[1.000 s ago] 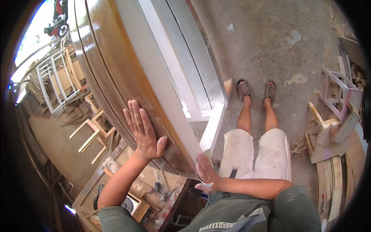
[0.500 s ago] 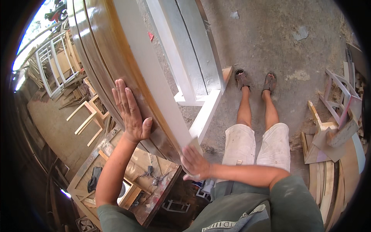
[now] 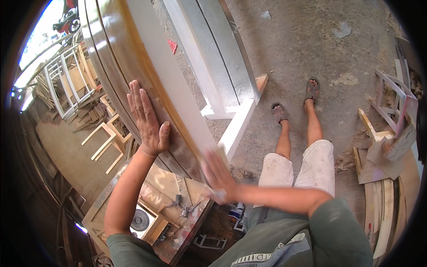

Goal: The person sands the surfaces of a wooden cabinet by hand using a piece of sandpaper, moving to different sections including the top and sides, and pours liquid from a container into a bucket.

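Brown curved panel (image 3: 133,66) runs lengthwise away from the body — left hand (image 3: 147,118) flat, fingers spread, holding nothing. Right hand (image 3: 218,173) — blurred, open — meets its near end.

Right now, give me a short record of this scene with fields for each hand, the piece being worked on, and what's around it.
left hand: flat, palm against the brown varnished wooden panel, fingers spread
right hand: blurred, at the lower end of the pale unpainted edge strip of that panel; whether it holds anything cannot be told
panel: tall, tilted, curved edge
beside panel: white painted wooden frame lying on the concrete floor
below: cluttered workbench
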The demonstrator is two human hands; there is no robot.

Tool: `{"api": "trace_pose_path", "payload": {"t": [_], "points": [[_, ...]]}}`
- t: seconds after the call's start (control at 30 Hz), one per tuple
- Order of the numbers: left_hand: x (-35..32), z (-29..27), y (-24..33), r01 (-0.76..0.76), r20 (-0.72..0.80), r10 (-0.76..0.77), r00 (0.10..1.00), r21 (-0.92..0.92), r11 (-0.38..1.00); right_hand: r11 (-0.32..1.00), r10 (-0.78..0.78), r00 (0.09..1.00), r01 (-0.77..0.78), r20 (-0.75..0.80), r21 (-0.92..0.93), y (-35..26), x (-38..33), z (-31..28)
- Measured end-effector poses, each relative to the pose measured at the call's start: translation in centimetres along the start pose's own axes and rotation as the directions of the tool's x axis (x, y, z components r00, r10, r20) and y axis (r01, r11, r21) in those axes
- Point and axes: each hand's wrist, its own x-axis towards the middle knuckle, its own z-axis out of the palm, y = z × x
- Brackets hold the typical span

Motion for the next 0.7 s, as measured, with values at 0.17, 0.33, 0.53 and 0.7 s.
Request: {"api": "trace_pose_path", "payload": {"t": [0.17,0.33,0.53,0.7], "points": [[-0.4,-0.7,0.3,-0.003,-0.026,0.003,1.000,0.009,1.000,0.999,-0.020,1.000,0.020,-0.007,-0.042,0.2,1.0,-0.7],[0.7,-0.2,0.6,-0.035,-0.052,0.035,0.998,-0.001,0.999,0.990,-0.117,0.981,0.103,-0.152,-0.092,4.2,24.0,-7.5],[-0.5,-1.2,0.2,-0.018,-0.044,0.018,0.999,0.012,1.000,0.999,-0.012,0.998,0.015,-0.069,0.045,0.4,8.0,-2.1],[0.0,-1.1,0.5,-0.004,-0.036,0.003,0.999,-0.004,1.000,0.999,-0.015,1.000,0.015,-0.020,0.038,0.3,4.7,-1.9]]}}
